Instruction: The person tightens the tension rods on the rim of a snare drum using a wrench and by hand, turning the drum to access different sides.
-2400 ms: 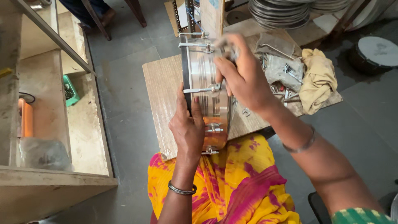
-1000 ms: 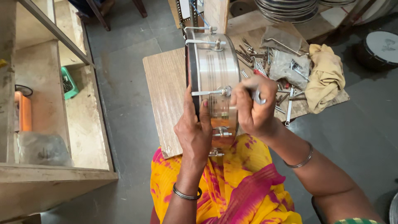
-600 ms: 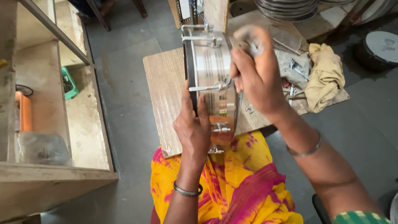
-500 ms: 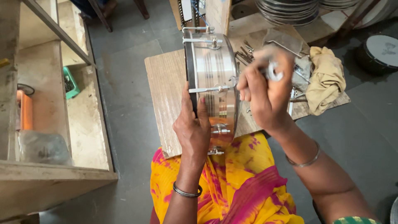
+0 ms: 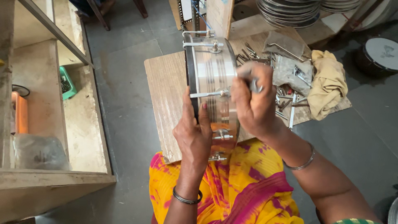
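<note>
Wooden shelving (image 5: pixel 45 124) fills the left of the frame, holding one green tray (image 5: pixel 66 82), one orange object (image 5: pixel 20 114) and one cloudy plastic bag (image 5: pixel 39 152) at lower left. At centre, one steel drum shell (image 5: pixel 215 83) stands on edge on a wooden board (image 5: pixel 166 95), four tension rods with lugs visible along its side. The left hand (image 5: pixel 194 135) is wrapped around the drum's black rim, fingers curled over the edge, thumb on the shell. The right hand (image 5: pixel 255 103), just right of the shell, is closed around a small metal tool (image 5: pixel 256 86) near the middle rod. One bangle sits on each wrist. Right of the hands, loose metal rods (image 5: pixel 286 97), too many to count, lie beside one clear plastic bag (image 5: pixel 290 70) and one yellow cloth (image 5: pixel 327 83). A stack of metal hoops (image 5: pixel 290 10) sits at upper right, and one round drum head (image 5: pixel 381 52) at far right.
</note>
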